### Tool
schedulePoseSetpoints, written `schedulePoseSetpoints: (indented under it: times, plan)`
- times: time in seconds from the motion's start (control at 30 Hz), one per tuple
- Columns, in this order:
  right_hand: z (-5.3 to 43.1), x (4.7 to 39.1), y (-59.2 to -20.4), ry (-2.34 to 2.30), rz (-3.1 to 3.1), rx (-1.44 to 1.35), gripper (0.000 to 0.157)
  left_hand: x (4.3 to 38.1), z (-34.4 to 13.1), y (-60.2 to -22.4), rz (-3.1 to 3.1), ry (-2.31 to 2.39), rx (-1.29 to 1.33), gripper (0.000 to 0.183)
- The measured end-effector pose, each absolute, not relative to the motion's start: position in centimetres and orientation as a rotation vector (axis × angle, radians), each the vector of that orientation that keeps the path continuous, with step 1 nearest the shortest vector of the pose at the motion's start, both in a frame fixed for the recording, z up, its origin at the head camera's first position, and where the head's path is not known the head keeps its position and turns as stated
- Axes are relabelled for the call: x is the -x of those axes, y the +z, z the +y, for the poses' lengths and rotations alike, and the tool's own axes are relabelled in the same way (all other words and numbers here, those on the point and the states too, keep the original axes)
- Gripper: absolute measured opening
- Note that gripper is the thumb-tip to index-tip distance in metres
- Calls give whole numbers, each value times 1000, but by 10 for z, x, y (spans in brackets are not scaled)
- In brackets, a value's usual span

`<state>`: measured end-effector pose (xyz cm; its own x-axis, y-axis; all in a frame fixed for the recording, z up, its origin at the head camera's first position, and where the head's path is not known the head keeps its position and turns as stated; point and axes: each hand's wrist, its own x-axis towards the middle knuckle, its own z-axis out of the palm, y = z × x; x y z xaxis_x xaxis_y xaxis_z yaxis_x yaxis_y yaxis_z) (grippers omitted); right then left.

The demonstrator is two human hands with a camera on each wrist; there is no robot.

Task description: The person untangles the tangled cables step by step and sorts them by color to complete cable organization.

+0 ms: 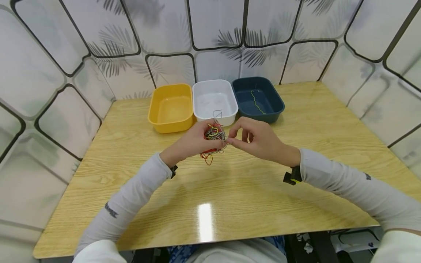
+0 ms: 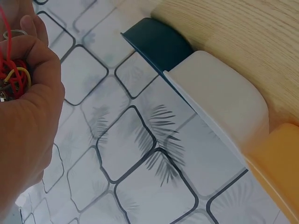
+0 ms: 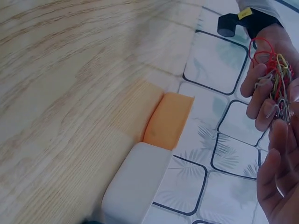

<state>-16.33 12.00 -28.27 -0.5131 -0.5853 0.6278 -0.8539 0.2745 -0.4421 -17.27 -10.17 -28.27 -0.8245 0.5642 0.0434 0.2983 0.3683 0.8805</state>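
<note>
My left hand (image 1: 192, 141) grips a loose tangle of thin red, yellow and grey strands (image 1: 215, 134), like string or wire. Loops spill out above and below the fingers. At the tangle's right side, my right hand (image 1: 261, 140) pinches a grey strand between thumb and index finger, its other fingers bent. Both hands are above the table, in front of the white tub (image 1: 215, 87). The left wrist view catches red and yellow loops (image 2: 17, 77) inside the curled fingers. In the right wrist view the tangle (image 3: 278, 77) lies across the left hand's fingers.
Behind the hands, a yellow tub (image 1: 171, 126), the white tub and a dark blue tub (image 1: 274, 113) stand side by side. One yellow-green strand (image 1: 256, 102) lies in the blue tub. Patterned curtain-like panels (image 1: 217, 65) enclose the wooden table (image 1: 158, 204) at the back and sides.
</note>
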Motion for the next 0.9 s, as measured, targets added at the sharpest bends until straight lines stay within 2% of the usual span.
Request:
schedulePoseSetpoints:
  times: [0.47,0.6,0.9]
  plan:
    - [133,184,-306,943,-2159,-1377,9,172,-97,-286,2324,1404,-792,36]
    - [135,185,-309,929,-2064,-1457,13,169,-94,-285,2259,1497,-813,36]
    - [129,178,-309,1342,-2201,-1308,16,170,-88,-279,2340,1427,-718,42]
